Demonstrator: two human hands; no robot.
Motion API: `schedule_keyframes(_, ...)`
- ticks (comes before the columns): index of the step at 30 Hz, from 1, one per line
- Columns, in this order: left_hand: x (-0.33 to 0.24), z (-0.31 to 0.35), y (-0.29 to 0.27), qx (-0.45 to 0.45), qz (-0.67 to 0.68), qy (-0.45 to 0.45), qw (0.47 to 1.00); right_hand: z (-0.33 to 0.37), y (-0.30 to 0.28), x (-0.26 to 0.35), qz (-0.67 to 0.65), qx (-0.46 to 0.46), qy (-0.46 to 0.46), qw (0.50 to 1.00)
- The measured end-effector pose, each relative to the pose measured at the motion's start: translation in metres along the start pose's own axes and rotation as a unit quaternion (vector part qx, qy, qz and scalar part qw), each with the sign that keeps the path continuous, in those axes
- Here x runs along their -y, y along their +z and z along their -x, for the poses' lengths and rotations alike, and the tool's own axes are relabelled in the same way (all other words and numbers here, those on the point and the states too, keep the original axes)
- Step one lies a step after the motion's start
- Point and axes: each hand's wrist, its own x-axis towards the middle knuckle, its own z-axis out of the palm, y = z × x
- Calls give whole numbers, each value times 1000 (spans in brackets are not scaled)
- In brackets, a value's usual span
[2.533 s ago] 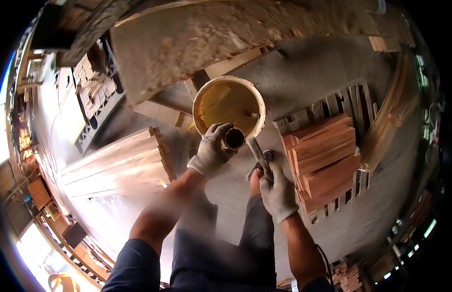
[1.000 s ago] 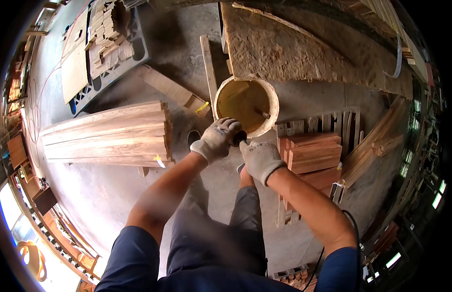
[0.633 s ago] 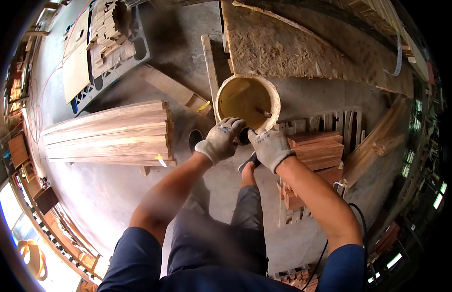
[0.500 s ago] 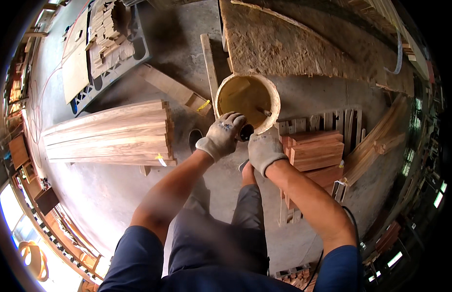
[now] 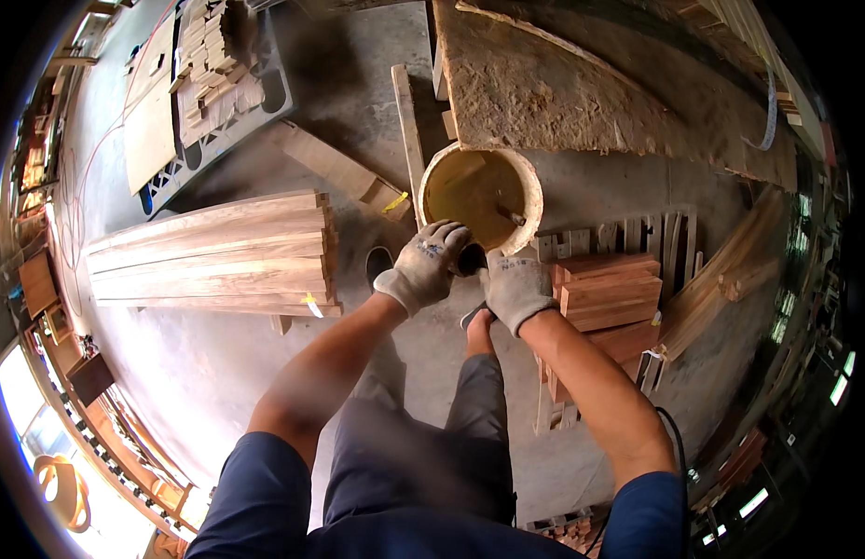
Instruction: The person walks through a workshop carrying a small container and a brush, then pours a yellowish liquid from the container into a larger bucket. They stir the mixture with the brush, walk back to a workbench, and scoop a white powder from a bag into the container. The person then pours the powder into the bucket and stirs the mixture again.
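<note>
Right hand (image 5: 518, 287): since the earliest frame it is closing in, from well apart to just beside the dark cup (image 5: 469, 259); its fingers are curling, around what I am unable to tell.
Left hand (image 5: 420, 277): it is clamping the cup's side.
Cup position: its mouth is showing at the near rim of the bucket (image 5: 533, 207).
Work: both hands are now meeting at the cup.
Writing: I am seeing dark printing (image 5: 430, 248) on both gloves' backs.
</note>
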Motion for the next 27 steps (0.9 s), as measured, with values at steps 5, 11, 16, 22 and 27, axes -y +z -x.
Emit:
schedule_keyframes(5, 4, -5, 2, 2, -33, 23, 999, -17, 9, -14, -306, 131, 106, 937)
schedule_keyframes(11, 18, -5, 1, 13, -29, 25, 999, -17, 16, -22, -608, 157, 144, 765)
schedule_keyframes(16, 19, -5, -2, 49, -13, 2, 999, -15, 8, -16, -41, -122, -69, 989)
schedule_keyframes(22, 13, -16, -4, 39, -34, 12, 999, -23, -2, -6, -54, 37, 40, 997)
schedule_keyframes(27, 18, -23, 0, 45, -50, 35, 997, -30, 34, -29, -353, 71, 94, 928)
